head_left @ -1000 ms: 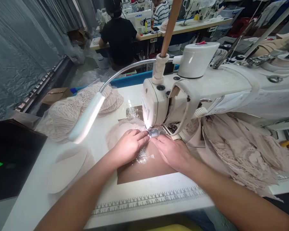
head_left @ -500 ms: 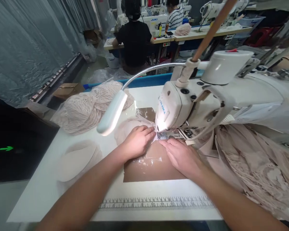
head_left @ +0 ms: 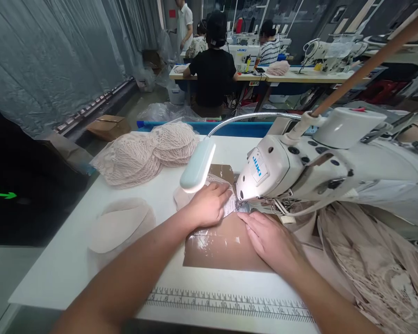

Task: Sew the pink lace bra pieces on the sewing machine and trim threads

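Note:
Under the needle area of a white sewing machine (head_left: 264,171) lies a piece of pale pink lace fabric (head_left: 230,208). My left hand (head_left: 211,204) presses on this lace with bent fingers, left of the presser foot. Close to the foot, my right hand (head_left: 270,236) rests on its side with thumb and fingers drawn together. Its fingertips meet the lace's near edge; whatever they pinch is hidden. Both hands are over a brown taped sheet (head_left: 226,255) on the table. The needle itself is too small to make out.
A lamp (head_left: 197,167) on a bendy neck hangs just above my left hand. Stacked lace cups (head_left: 132,160) lie at the back left, with smooth beige pieces (head_left: 120,227) nearer. Gathered pink fabric (head_left: 376,260) fills the right. A ruler strip (head_left: 230,304) runs along the front; co-workers sit beyond.
The camera view has tilted up and turned slightly left, so more of the room shows. Both hands keep nearly the same place beside the presser foot; the lace shows more clearly between them.

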Demonstrator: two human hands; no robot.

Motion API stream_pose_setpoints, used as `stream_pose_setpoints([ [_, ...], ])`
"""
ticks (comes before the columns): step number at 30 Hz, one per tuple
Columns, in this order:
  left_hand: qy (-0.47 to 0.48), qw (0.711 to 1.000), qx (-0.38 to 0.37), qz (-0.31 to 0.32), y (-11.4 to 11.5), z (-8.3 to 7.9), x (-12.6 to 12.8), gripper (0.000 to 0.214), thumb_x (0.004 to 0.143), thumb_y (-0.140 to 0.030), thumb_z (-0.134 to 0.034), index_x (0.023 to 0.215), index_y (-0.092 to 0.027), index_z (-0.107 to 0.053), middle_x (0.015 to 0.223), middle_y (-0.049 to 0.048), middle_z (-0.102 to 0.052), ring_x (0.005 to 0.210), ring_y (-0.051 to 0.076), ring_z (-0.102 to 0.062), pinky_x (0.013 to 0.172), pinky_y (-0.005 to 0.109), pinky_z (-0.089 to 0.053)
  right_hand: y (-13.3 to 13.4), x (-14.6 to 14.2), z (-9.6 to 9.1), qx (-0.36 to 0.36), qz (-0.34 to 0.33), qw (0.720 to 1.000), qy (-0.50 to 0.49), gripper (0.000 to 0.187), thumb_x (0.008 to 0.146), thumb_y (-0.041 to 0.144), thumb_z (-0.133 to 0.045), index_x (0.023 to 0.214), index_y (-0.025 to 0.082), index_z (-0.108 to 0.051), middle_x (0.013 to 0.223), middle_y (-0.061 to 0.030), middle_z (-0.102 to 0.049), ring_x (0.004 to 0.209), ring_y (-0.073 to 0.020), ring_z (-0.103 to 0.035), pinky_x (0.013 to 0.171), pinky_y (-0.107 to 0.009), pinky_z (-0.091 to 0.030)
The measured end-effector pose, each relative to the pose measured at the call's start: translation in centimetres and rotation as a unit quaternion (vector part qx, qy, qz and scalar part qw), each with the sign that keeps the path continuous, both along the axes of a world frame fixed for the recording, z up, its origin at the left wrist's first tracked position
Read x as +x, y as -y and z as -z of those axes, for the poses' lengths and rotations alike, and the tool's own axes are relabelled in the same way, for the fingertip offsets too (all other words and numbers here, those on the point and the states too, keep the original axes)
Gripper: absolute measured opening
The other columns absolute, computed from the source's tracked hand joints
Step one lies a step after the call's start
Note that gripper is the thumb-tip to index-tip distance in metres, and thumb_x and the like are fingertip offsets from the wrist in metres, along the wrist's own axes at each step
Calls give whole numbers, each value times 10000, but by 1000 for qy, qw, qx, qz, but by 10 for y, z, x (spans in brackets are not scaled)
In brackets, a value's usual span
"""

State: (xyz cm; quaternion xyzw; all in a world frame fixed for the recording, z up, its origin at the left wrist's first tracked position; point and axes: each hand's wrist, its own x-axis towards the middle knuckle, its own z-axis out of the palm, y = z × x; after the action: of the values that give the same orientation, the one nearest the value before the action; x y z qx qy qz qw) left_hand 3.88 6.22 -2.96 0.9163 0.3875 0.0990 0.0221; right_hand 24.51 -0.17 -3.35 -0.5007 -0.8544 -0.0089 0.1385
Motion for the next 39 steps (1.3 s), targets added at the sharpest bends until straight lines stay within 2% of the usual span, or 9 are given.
stream_pose_setpoints([
  [10, -9, 1000, -9, -25, 7, -6, -1, 527, 786, -210, -465, 1301, -102, -488, 1365, 131, -480, 1035, 295, -488, 894, 417, -428, 1, -4, -1, 3, 15, 1000, 9, 409, 824, 81, -419, 1124, 190, -674, 833, -48, -679, 748, -173, -630, 656, -273, -488],
  [16, -59, 991, -75, -89, 23, -25, -4, 490, 763, -223, -498, 1244, -129, -520, 1364, 161, -461, 1020, 324, -542, 790, 415, -472, 2, -6, -3, -17, 29, 999, 11, 399, 841, 100, -419, 1134, 208, -668, 887, -43, -690, 802, -178, -637, 684, -279, -498],
  [21, -91, 979, -166, -72, 46, -42, -15, 543, 752, -276, -543, 1283, -167, -513, 1414, 181, -401, 997, 323, -605, 761, 393, -500, 4, -4, -5, -46, 33, 998, 5, 393, 856, 106, -414, 1147, 210, -657, 914, -43, -687, 856, -185, -636, 713, -289, -502],
  [25, -23, 971, -234, -35, 62, -50, -26, 555, 776, -265, -544, 1325, -206, -487, 1450, 144, -378, 949, 245, -646, 731, 309, -519, 8, -1, -6, -56, 14, 997, -45, 359, 893, 147, -404, 1152, 186, -649, 955, -56, -683, 901, -191, -629, 756, -303, -504],
  [28, 81, 971, -221, -44, 65, -55, -34, 452, 850, -228, -461, 1298, -220, -511, 1379, 95, -481, 952, 200, -638, 768, 293, -520, 11, 0, -5, -51, -19, 995, -88, 344, 909, 164, -399, 1151, 180, -643, 948, -61, -677, 886, -184, -622, 747, -300, -499],
  [31, 130, 973, -173, -86, 60, -53, -39, 388, 862, -191, -442, 1229, -194, -567, 1287, 86, -561, 1021, 211, -604, 848, 330, -506, 13, 1, -2, -39, -76, 989, -118, 321, 918, 178, -402, 1129, 181, -644, 872, -58, -659, 821, -174, -601, 710, -290, -479],
  [35, 107, 981, -123, -105, 50, -39, -39, 352, 848, -197, -475, 1182, -185, -588, 1229, 79, -592, 1076, 239, -552, 904, 375, -472, 14, -2, 0, -33, -183, 976, -117, 303, 930, 183, -402, 1117, 190, -641, 809, -48, -625, 762, -156, -549, 666, -272, -418],
  [39, 84, 979, -132, -134, 41, -24, -38, 324, 849, -261, -489, 1150, -184, -583, 1111, 86, -612, 932, 227, -580, 774, 347, -479, 15, -4, 0, -37, -207, 975, -68, 298, 905, 148, -418, 1065, 208, -662, 771, -34, -579, 697, -148, -476, 593, -266, -322],
])
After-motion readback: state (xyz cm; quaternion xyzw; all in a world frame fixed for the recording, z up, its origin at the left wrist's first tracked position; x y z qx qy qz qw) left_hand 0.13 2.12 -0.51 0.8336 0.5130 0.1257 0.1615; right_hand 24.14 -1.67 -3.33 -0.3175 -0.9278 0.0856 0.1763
